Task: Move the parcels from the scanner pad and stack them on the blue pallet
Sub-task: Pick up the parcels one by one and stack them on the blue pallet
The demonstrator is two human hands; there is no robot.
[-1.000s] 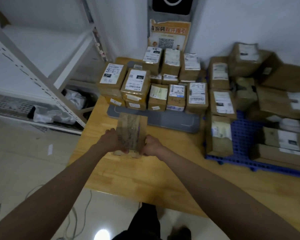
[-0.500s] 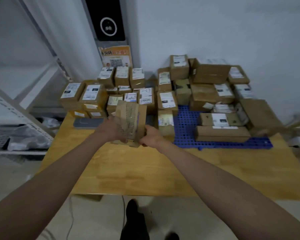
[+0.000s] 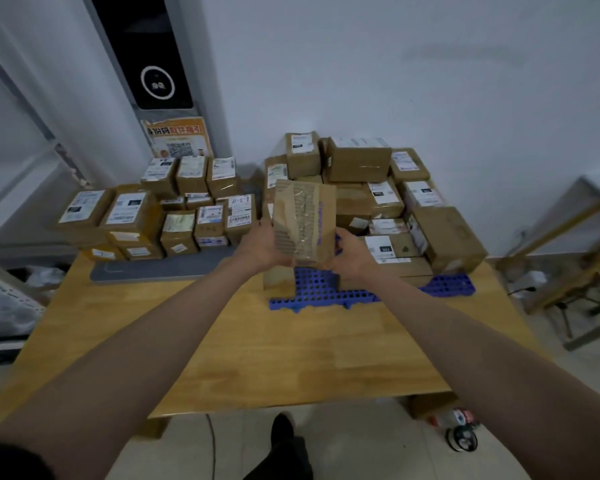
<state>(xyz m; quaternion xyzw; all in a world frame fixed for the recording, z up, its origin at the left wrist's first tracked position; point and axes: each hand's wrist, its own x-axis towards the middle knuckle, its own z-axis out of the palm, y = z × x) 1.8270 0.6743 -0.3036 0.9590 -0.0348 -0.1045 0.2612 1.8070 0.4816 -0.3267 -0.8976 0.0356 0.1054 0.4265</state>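
A pale wooden counter (image 3: 257, 358) fills the middle of the view, set against a white wall. On its far right part lies the blue pallet (image 3: 312, 289), a perforated plastic grid — most of it is covered by a heap of brown cardboard parcels (image 3: 395, 209), several bearing white labels, piled in two or more layers toward the wall. On the far left part of the counter lies the grey scanner pad (image 3: 160, 268), flat and long, and more labelled parcels (image 3: 160, 216) stand on it in rows, some stacked on others. Behind these, an orange printed notice (image 3: 177, 138) leans at the wall under a black panel (image 3: 146, 50) with a white ring on it.

Both bare forearms reach forward from the lower corners. Between the hands, a brown parcel (image 3: 303, 223) with clear tape down its face is held up, tilted slightly, above the near left part of the pallet and in front of the heap. The left hand (image 3: 260, 242) grips its left edge, fingers curled behind it; the right hand (image 3: 350, 252) grips its lower right corner — its fingers wrap round the far side.
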